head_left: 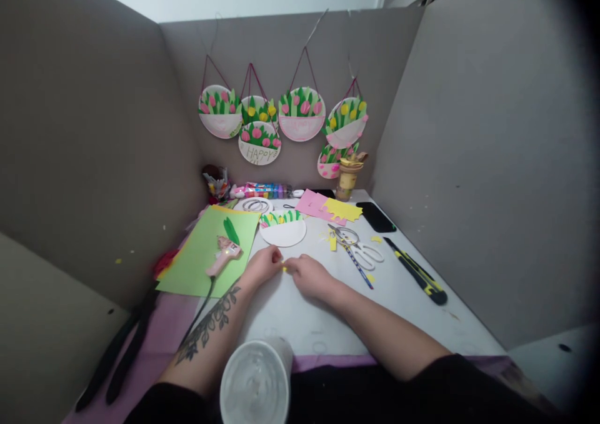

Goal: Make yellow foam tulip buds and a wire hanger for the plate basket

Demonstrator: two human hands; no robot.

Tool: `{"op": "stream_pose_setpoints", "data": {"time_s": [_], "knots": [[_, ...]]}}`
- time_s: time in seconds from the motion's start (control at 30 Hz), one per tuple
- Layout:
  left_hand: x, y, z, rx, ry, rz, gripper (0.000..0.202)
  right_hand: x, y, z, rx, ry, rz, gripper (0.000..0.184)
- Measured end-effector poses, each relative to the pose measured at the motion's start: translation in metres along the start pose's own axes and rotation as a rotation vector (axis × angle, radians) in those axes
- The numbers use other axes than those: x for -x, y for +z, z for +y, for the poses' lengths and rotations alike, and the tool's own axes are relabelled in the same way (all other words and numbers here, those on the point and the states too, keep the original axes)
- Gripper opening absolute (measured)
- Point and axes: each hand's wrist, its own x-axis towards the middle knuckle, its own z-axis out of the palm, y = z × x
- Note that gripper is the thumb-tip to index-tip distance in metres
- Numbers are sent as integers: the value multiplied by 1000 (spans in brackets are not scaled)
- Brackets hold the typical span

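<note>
1. Two bare hands worked at the centre of the frame; the left hand (pixel 266 264) had its fingers curled, and whether they gripped anything could not be told; the right hand (pixel 309 275) had its fingertips narrowed on one small yellow piece (pixel 284 267), which sat between the hands.
2. One flower-filled paper plate (pixel 282 234) lay just above them, at mid-frame.
3. One glue gun (pixel 225 256) rested on a green sheet (pixel 192 272), left of centre; one dark green leaf cutout (pixel 230 231) lay above it.
4. Right of centre were one pencil (pixel 360 268), one pair of white-handled scissors (pixel 371 256), one utility knife (pixel 419 276) and one phone (pixel 379 217).
5. Six decorated plates (pixel 302 128) hung across the upper middle; one lidded cup (pixel 255 383) stood at bottom centre.
</note>
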Motion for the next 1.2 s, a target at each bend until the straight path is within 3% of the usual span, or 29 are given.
{"op": "stream_pose_setpoints", "data": {"time_s": [0.1, 0.2, 0.3, 0.37, 0.5, 0.7, 0.9, 1.2], "knots": [[0, -1, 1, -7, 5, 2, 14, -6, -11, 18, -139, 113, 209, 40], [0, -1, 1, -6, 7, -8, 14, -11, -24, 39, -152, 194, 272, 35], [0, 0, 1, 2, -6, -16, 13, -14, -31, 55, -106, 228, 203, 28], [-1, 0, 1, 10, -8, -18, 13, -14, -30, 61, -84, 175, 121, 23], [-1, 1, -1, 13, 12, -15, 13, -13, -21, 57, -52, -23, -12, 21], [-2, 1, -2, 21, 16, -25, 12, -17, -12, 52, 1, -67, -148, 19], [-2, 0, 0, 26, -1, -34, 12, -19, -13, 54, -100, -43, -148, 12], [-4, 1, -2, 95, -17, -45, 13, -15, -10, 59, -405, -38, -148, 29]]}}
